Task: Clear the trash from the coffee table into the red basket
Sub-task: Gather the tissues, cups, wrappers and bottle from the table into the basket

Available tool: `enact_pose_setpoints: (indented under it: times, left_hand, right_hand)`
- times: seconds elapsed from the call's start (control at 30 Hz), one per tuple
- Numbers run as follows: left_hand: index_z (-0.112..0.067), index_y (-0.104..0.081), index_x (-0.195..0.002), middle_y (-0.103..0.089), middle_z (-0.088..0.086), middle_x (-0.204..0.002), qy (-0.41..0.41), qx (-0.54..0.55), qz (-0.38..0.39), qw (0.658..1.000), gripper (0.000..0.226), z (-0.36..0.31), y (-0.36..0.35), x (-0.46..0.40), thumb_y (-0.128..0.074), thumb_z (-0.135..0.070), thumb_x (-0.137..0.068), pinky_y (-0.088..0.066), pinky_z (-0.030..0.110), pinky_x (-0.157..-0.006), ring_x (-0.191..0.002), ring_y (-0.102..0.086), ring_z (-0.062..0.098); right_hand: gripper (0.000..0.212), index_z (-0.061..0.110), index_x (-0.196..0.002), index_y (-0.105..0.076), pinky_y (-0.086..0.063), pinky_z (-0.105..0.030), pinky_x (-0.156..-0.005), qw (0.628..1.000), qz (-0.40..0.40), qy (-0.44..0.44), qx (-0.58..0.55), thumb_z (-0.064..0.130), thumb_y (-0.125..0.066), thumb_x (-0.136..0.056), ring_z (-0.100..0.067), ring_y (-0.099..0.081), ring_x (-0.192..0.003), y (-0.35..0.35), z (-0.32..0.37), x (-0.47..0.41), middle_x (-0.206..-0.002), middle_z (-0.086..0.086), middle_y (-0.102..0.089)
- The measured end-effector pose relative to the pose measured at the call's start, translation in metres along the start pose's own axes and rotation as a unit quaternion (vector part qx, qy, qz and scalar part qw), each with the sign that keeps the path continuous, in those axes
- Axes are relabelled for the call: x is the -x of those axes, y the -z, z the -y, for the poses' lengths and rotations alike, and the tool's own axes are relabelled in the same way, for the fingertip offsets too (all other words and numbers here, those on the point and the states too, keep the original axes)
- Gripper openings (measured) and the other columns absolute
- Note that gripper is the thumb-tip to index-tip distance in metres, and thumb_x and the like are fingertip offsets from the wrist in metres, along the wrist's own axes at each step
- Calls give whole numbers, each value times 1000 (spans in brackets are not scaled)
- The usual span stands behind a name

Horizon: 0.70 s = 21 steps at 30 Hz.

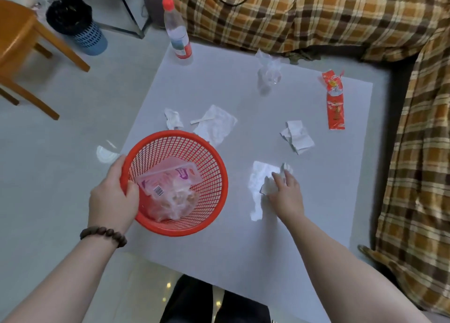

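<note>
My left hand [113, 196] grips the rim of the red mesh basket [209, 201], held tilted over the near left part of the white coffee table [243, 249]. A clear plastic snack bag [168, 188] lies inside it. My right hand [287, 193] rests on the table with its fingers closing on a crumpled white tissue [270, 187], beside a flat white paper [258, 188]. More tissues lie at the middle left [215, 125], [173, 118] and middle right [297, 136]. A red wrapper [334, 101] and a clear plastic bag [267, 71] sit farther back.
A water bottle with a red cap [176, 30] stands at the table's far left corner. A plaid-covered sofa [316, 13] wraps the far and right sides. A wooden stool [22, 45] and a blue bin with a black liner [78, 25] stand on the floor at left, with a white scrap [106, 153] nearby.
</note>
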<state>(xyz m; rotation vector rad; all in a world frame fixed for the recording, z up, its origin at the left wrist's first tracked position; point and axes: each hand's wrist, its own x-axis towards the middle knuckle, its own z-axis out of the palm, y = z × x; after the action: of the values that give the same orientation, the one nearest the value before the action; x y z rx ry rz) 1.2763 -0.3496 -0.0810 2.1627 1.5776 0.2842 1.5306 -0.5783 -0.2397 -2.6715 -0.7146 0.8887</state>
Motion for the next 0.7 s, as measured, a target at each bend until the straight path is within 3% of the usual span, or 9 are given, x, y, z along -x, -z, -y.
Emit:
enact_pose_setpoints:
  times: [0.07,0.17,0.27,0.4,0.53,0.7]
  left_hand:
    - [-23,-48,-136,-70,12,-100,12,-1,1,1000,51,-4,-8,0,-52,-9,-87,-48,39,-80,-84,-62,32]
    - [-23,-49,-135,-70,11,-100,25,1,-4,1000,50,-8,-19,4,-52,-9,-87,-46,36,-76,-76,-56,23]
    - [-22,-50,-135,-70,12,-101,31,5,-7,999,50,-12,-27,8,-52,-8,-87,-44,34,-76,-76,-55,22]
    - [-22,-50,-135,-70,11,-102,41,7,-4,999,51,-13,-29,12,-52,-8,-87,-45,33,-78,-78,-59,25]
    - [-20,-49,-136,-71,13,-99,30,2,-3,1000,51,-16,-25,18,-52,-8,-86,-45,32,-73,-79,-62,30]
    - [-22,-48,-137,-71,12,-103,23,24,-2,999,52,-24,-9,25,-52,-10,-86,-49,36,-79,-90,-64,34]
  right_hand:
    - [55,21,-136,-43,-29,-36,-108,1000,7,5,19,10,-55,-83,-30,-21,-139,-8,-9,-17,-155,-9,-22]
    - [31,14,-111,-57,-39,-38,-93,1000,-17,1,-6,5,-53,-81,-31,-38,-120,-19,-20,-28,-133,-13,-46]
    - [29,10,-106,-64,-39,-35,-88,998,-53,4,-14,0,-53,-82,-29,-43,-110,-25,-33,-31,-119,-12,-55]
    - [33,9,-102,-66,-35,-31,-71,999,-35,-9,-36,-5,-55,-74,-30,-46,-103,-20,-33,-25,-109,-10,-60]
    - [21,11,-94,-68,-34,-29,-71,980,-116,15,-160,3,-50,-86,-31,-52,-100,12,7,-5,-100,-7,-64]
    - [16,18,-90,-70,-30,-6,-79,920,-224,156,-282,6,-60,-84,-13,-50,-95,71,94,53,-93,11,-60]
